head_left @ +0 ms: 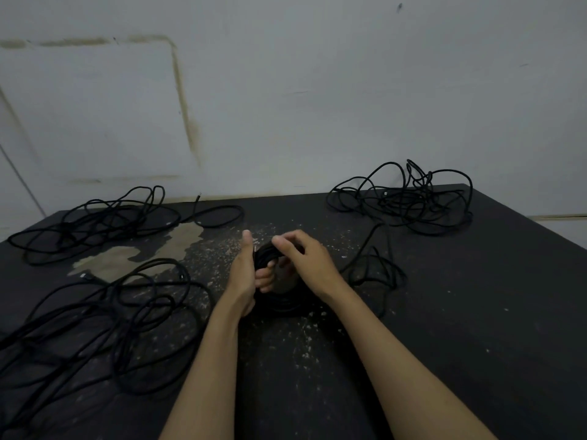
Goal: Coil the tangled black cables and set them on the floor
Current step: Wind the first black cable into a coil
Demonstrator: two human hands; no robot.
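coiled black cable [270, 258] held upright above tabletop [476, 281] centre | left hand [244, 274] grip clamped round coil, thumb up | right hand [305, 258] grip pinching the coil's top | loose tail [371, 265] trails right to far-right tangle [409, 198] | two more tangles: far left [95, 220], near left [104, 322]

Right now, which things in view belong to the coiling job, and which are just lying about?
Job:
- cable coil, gripped by left hand, right hand winding
- loose tail
- far-left tangle
- near-left tangle
- far-right tangle

Lying about:
- nothing loose; only the dark surface and stained wall
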